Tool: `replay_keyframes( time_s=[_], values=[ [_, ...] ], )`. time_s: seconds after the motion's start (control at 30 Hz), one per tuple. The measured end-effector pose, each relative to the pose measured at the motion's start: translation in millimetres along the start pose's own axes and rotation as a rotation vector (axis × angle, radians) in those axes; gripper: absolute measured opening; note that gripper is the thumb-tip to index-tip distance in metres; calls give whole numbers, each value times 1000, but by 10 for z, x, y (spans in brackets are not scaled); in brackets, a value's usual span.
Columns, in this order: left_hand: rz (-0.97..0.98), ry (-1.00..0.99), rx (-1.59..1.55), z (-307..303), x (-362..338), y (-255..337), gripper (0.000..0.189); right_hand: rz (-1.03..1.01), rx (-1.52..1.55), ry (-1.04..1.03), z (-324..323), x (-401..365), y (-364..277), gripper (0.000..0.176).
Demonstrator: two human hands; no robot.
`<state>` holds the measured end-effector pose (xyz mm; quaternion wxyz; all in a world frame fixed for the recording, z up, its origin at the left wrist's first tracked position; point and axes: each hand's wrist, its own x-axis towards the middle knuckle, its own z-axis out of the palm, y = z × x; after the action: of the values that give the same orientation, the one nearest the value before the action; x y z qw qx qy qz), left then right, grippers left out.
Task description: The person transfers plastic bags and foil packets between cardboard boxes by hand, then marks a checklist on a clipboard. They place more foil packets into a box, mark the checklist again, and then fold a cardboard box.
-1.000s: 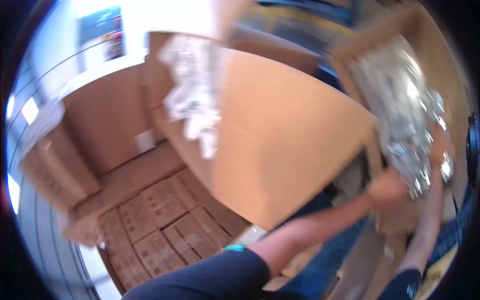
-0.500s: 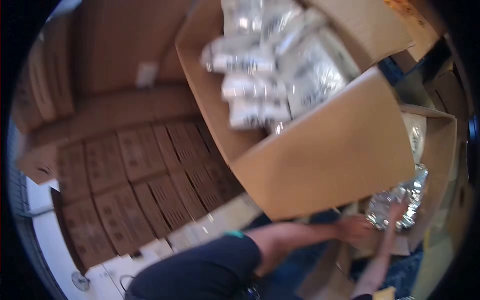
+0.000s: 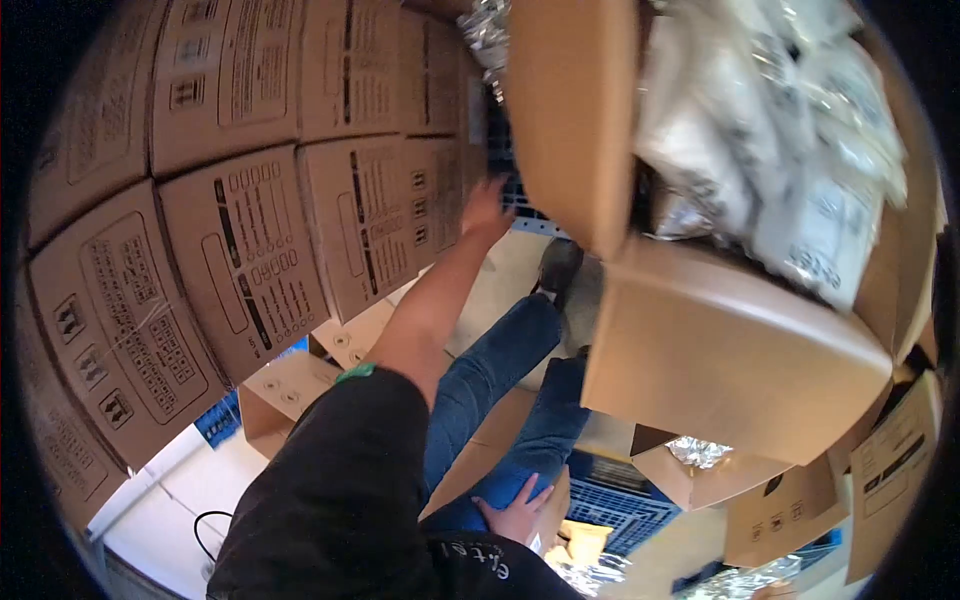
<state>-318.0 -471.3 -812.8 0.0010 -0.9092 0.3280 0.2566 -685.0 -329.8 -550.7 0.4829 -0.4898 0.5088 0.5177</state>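
Note:
My left hand reaches forward between a wall of brown cartons and a large open carton. Its fingers look apart with nothing seen in them, though they are slightly blurred. A blue pallet lies just beyond those fingers. My right hand rests on my jeans-covered leg, fingers spread and holding nothing. White-and-clear plastic packs with dark print fill the open carton to my right.
Crumpled silver foil shows at the top behind the large carton. Another blue pallet lies low right of my legs. Open cartons stand at the lower right, near more silver foil. A smaller open carton sits below the stack.
My view has swung left and down. Both hands have left the silver foil pack in the lower carton; the left now reaches forward, the right lies on my leg.

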Motion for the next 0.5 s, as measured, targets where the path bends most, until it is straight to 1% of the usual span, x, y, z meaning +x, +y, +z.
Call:
replay_keyframes(
  time_s=[0.03, 0.07, 0.1, 0.13, 0.17, 0.2, 0.27, 0.3, 0.33, 0.4, 0.43, 0.47, 0.5],
  values=[
    [70, 88, -35, 96, 239, 32, 69, 44, 115, -23, -19, 121, 75, 115],
    [226, 177, -120, 92, 511, 125, 71, 87, 239, -35, -32, 211, 94, 121],
    [325, 258, -54, 78, 688, 232, 71, 15, 156, 78, -36, 225, 67, 123],
    [419, 347, 20, 68, 866, 337, 71, 28, 136, 88, 30, 252, 137, 123],
    [451, 424, 250, 56, 1018, 425, 69, 43, 73, 101, 129, 324, 219, 124],
    [446, 431, 234, 41, 1247, 522, 69, 57, 16, 113, 194, 398, 224, 125],
    [157, 795, -178, 64, 1670, 646, 65, 105, -52, 114, 42, 332, 77, 126],
    [149, 794, -197, 39, 1855, 617, 65, 137, -90, 94, -33, 341, 3, 124],
    [8, 805, -509, 10, 2021, 567, 63, 170, -126, 73, -88, 330, -40, 123],
    [-136, 801, -839, 7, 2135, 452, 62, 173, -149, 92, -166, 299, -88, 121],
    [-55, 380, -410, -15, 2175, 370, 60, 153, -167, 104, -222, 322, -133, 120],
    [-22, 179, -196, -35, 2203, 313, 59, 153, -159, 133, -250, 328, -160, 120],
    [52, -7, 10, -38, 2246, 249, 58, 139, -192, 137, -245, 309, -156, 119]
  ],
)
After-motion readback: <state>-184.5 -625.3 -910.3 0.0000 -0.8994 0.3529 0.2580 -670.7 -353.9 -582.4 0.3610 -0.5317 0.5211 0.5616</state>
